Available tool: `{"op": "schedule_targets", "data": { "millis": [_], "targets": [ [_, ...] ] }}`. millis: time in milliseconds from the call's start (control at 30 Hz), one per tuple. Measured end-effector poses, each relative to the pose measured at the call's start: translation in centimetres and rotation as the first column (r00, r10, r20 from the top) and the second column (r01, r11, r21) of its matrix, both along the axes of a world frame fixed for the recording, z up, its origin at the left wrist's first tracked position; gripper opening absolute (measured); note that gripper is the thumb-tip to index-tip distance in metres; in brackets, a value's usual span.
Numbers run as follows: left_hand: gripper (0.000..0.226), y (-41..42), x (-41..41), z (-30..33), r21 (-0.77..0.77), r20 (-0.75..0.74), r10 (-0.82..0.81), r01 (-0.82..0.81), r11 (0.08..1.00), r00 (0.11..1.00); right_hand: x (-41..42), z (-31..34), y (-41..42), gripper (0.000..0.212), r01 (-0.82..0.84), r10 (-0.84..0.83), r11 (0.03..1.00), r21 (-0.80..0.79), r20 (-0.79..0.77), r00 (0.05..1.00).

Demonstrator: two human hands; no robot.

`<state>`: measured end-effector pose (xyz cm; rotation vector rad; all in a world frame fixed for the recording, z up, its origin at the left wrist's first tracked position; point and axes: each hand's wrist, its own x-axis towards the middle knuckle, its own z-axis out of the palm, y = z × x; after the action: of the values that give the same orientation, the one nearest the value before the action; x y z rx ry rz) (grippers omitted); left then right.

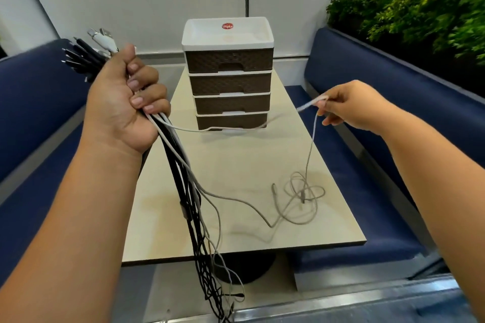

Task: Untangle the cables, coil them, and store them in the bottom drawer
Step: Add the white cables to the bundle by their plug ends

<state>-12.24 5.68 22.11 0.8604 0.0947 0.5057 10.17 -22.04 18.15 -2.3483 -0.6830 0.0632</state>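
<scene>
My left hand [123,102] is raised left of the table, fist shut on a bundle of black and white cables [189,191]. Their plugs stick out above my fist and the long ends hang down past the table's near edge. My right hand [351,107] pinches a thin white cable [311,144] that runs down to a loose tangle [301,196] on the table top. Another white strand stretches from my left fist across toward my right hand. The brown and white drawer unit [228,73] stands at the table's far end, its bottom drawer [231,122] closed.
The narrow beige table [236,231] stands on a black round pedestal base. Blue upholstered benches [380,81] run along both sides. Green plants [420,8] fill the planter behind the right bench. A pale wall closes the far end.
</scene>
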Motion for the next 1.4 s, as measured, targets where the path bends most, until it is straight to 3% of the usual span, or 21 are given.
{"op": "schedule_targets", "data": {
  "millis": [133, 267, 433, 533, 600, 700, 800, 933, 1067, 1233, 1400],
  "targets": [
    [0.04, -0.4, 0.1, 0.0, 0.0, -0.014, 0.002, -0.002, 1.0, 1.0, 0.8, -2.2, -0.3, 0.026, 0.104, -0.095, 0.994, -0.019, 0.281, 0.955],
    [0.04, -0.7, 0.1, -0.2, -0.004, -0.014, -0.016, 0.016, 1.0, 1.0, 1.3, -4.0, -1.2, 0.03, 0.052, 0.018, 0.978, -0.201, 0.33, 0.944],
    [0.039, -0.9, 0.0, -0.1, 0.008, -0.016, -0.021, 0.022, 1.0, 1.0, -0.3, -1.1, -3.1, 0.022, -0.01, -0.067, 0.981, 0.196, 0.386, 0.92],
    [0.041, -1.0, 0.0, -0.1, 0.004, -0.011, -0.024, 0.024, 1.0, 1.0, -2.5, 1.7, -4.9, 0.03, -0.046, -0.029, 0.991, 0.125, 0.538, 0.842],
    [0.041, -1.1, -0.1, -0.1, -0.002, -0.008, -0.015, 0.015, 1.0, 1.0, -4.6, 2.6, -6.4, 0.029, -0.113, 0.055, 0.989, 0.093, 0.478, 0.877],
    [0.041, -1.4, -0.2, -0.1, -0.004, -0.001, -0.006, 0.006, 1.0, 1.0, -8.0, 1.3, -8.1, 0.024, -0.254, 0.24, 0.966, 0.056, 0.176, 0.955],
    [0.041, -1.8, -0.2, -0.1, -0.01, 0.003, 0.0, 0.0, 1.0, 1.0, -9.8, -3.7, -8.2, 0.015, -0.363, 0.356, 0.931, -0.032, -0.133, 0.925],
    [0.04, -2.5, -0.1, -0.4, 0.009, 0.003, -0.004, 0.004, 1.0, 1.0, -11.4, -12.5, -7.0, 0.017, -0.431, 0.338, 0.892, -0.136, -0.435, 0.835],
    [0.041, -3.0, 0.1, -0.7, 0.014, -0.001, -0.038, 0.038, 0.999, 0.999, -12.9, -19.4, -5.7, 0.017, -0.461, 0.313, 0.872, -0.164, -0.538, 0.783],
    [0.041, -3.7, 0.2, -1.0, 0.002, -0.001, -0.048, 0.048, 0.999, 0.999, -13.6, -23.6, -4.3, 0.02, -0.457, 0.297, 0.864, -0.212, -0.518, 0.802],
    [0.04, -3.8, 0.2, -0.6, 0.006, 0.01, -0.056, 0.055, 0.998, 0.998, -14.7, -25.7, -2.5, 0.023, -0.54, 0.337, 0.742, -0.398, -0.475, 0.813]
  ]
}}
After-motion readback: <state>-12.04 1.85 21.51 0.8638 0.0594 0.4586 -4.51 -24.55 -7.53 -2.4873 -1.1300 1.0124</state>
